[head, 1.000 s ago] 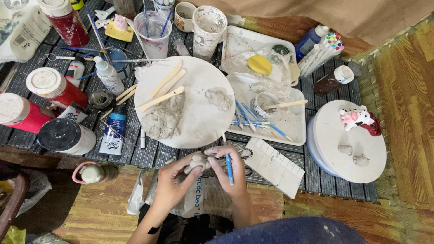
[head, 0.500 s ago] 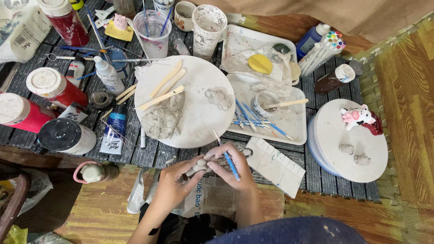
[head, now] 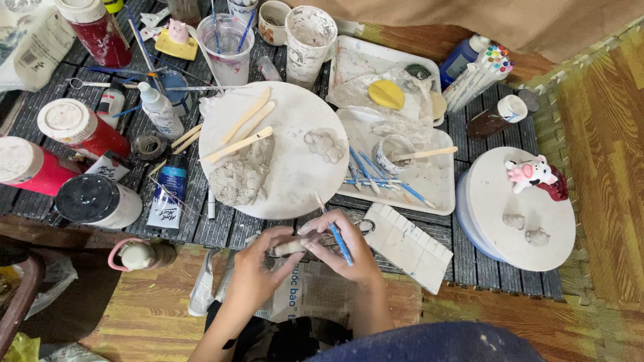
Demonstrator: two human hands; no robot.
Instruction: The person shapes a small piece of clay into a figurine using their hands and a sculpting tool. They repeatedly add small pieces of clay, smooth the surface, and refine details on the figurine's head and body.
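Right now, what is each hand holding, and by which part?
Left hand pinches a small clay piece at its end; right hand grips a blue-handled tool mid-shaft.

The round white work board is carrying grey clay and pale wooden sticks. The thin modelling tool is showing a blue handle. The 2 squat paint jars are showing red. The small figurine is showing white, pink and red.

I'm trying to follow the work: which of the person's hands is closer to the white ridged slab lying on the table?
Right. The right hand, holding a blue tool, lies just left of the white ridged slab. The left hand sits farther left, beyond the right.
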